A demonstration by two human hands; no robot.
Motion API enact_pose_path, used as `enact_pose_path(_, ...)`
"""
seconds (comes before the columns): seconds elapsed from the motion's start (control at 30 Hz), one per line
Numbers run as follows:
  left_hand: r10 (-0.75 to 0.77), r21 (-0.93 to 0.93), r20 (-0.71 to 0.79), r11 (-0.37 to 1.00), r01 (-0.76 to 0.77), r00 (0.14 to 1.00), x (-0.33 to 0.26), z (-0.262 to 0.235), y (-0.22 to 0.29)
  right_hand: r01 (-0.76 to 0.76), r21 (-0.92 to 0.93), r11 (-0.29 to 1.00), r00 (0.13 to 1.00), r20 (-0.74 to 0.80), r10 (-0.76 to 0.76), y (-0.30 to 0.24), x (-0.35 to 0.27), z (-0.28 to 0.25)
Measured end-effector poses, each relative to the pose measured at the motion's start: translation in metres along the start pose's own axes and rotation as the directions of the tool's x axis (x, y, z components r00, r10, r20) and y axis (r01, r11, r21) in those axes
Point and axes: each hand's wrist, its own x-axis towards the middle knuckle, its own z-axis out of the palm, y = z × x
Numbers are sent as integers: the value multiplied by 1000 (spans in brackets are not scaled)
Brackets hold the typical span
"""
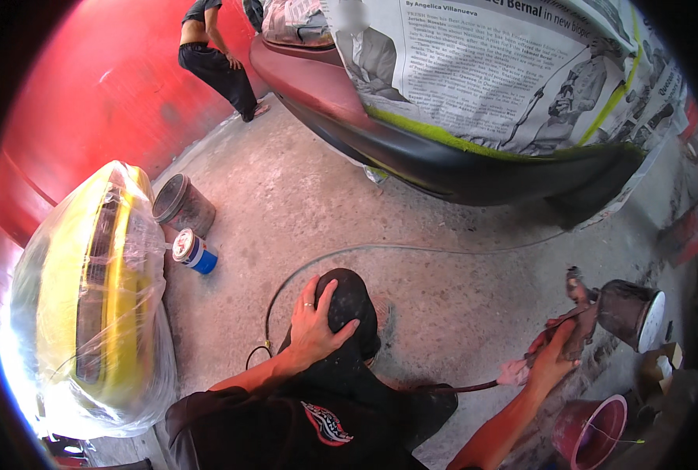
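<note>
My left hand [317, 333] rests on my bent knee [353, 301], its fingers spread over the dark trouser cloth, a ring on one of them. Out to the right, my right hand [551, 356] is wrapped around a paint-stained spray gun [580, 317]. A dark round cup [623, 313] with a pale end joins onto the gun and lies tilted. Pinkish cloth or wrapping [513, 373] shows by the grip, where a dark hose [474, 387] meets it. The hand partly hides the handle and trigger.
Ahead is a dark car bumper [474, 174] under newspaper [458, 86] edged with yellow-green tape. Plastic wraps a yellow car part [122, 290] at left, beside a dark bucket [184, 205] and a blue-and-white can [198, 252]. A hose [380, 247] crosses the floor. A reddish bucket [587, 431] stands lower right; another person [216, 66] bends far off.
</note>
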Motion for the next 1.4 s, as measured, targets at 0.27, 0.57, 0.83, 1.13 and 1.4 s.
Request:
enact_pose_path(0.27, 40, -8, 4, 999, -40, 999, -6, -4, -5, 171, 215, 961, 823, 506, -260, -74, -97, 43)
enact_pose_path(0.57, 52, -82, -55, 995, -56, 997, -8, -4, -13, 45, -63, 997, 979, -196, -56, -80, -73, 30)
enact_pose_path(0.83, 145, -170, -84, 973, -158, 986, -11, -17, -20, 196, -222, 955, 962, -144, -231, -121, -143, 89)
enact_pose_path(1.13, 187, -184, -106, 961, -204, 977, -43, -24, -35, 322, -51, 945, 907, 304, -292, -117, -200, 173)
enact_pose_path(1.4, 131, -179, -172, 970, -161, 976, -55, -34, -50, 209, -264, 942, 929, -247, -275, -26, -154, 128)
